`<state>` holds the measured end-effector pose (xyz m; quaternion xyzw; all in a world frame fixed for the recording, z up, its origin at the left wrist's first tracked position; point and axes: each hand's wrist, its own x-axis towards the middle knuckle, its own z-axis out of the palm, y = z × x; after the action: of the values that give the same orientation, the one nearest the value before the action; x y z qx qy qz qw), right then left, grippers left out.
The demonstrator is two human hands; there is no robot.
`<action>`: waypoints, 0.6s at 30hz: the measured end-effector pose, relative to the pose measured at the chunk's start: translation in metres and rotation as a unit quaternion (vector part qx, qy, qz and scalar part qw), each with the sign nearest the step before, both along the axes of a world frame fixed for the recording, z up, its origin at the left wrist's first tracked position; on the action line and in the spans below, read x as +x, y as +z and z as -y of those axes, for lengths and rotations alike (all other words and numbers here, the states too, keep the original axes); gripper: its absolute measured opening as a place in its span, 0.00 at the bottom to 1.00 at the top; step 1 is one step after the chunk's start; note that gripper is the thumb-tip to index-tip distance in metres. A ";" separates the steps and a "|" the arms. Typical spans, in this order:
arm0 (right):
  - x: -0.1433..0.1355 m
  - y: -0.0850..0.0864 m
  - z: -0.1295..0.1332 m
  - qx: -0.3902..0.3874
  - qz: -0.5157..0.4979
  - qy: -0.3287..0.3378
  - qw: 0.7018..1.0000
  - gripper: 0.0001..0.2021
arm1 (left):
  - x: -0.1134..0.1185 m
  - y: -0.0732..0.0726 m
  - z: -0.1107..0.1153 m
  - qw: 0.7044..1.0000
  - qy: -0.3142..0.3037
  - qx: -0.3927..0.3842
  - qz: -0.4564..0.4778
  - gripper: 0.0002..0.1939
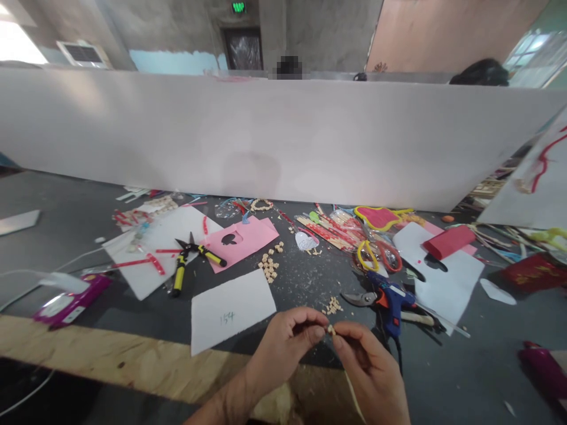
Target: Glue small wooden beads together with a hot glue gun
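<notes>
Near the table's front edge, my left hand (287, 337) and my right hand (371, 366) meet at the fingertips. Between them is a small pale piece (331, 330), pinched by my right thumb and finger. The left thumb and forefinger are pressed together beside it; what they hold is too small to make out. A thin pale strand (353, 394) hangs below the right hand. Just beyond the fingers lies a little pile of pale bits (333, 305). Farther left sits a cluster of small wooden-looking pieces (269, 267), above a white card (233, 310) marked 154.
Black-and-yellow pliers (179, 271), pink paper (261, 233) and a purple power strip (73, 301) lie left. Pruning shears (361, 298), a blue glue gun (394, 304) and scissors (367, 255) lie right. A white partition (248, 136) stands behind, with a person's head top beyond.
</notes>
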<state>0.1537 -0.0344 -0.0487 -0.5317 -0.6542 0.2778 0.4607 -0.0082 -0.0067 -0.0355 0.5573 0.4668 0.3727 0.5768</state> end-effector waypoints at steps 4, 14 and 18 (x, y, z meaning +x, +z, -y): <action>0.000 -0.005 0.001 0.028 0.030 0.038 0.998 0.05 | 0.001 -0.004 0.002 0.998 -0.003 -0.043 0.054 0.10; -0.003 -0.003 -0.001 0.054 0.030 0.044 0.997 0.05 | 0.001 -0.009 0.003 0.980 0.015 -0.122 0.157 0.11; -0.005 -0.001 -0.002 0.069 0.039 0.043 0.996 0.05 | 0.001 -0.009 0.002 0.970 0.017 -0.144 0.195 0.12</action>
<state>0.1490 -0.0327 -0.0499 -0.4799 -0.7116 0.2308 0.4584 -0.0074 -0.0083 -0.0442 0.3766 0.4036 0.4130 0.7244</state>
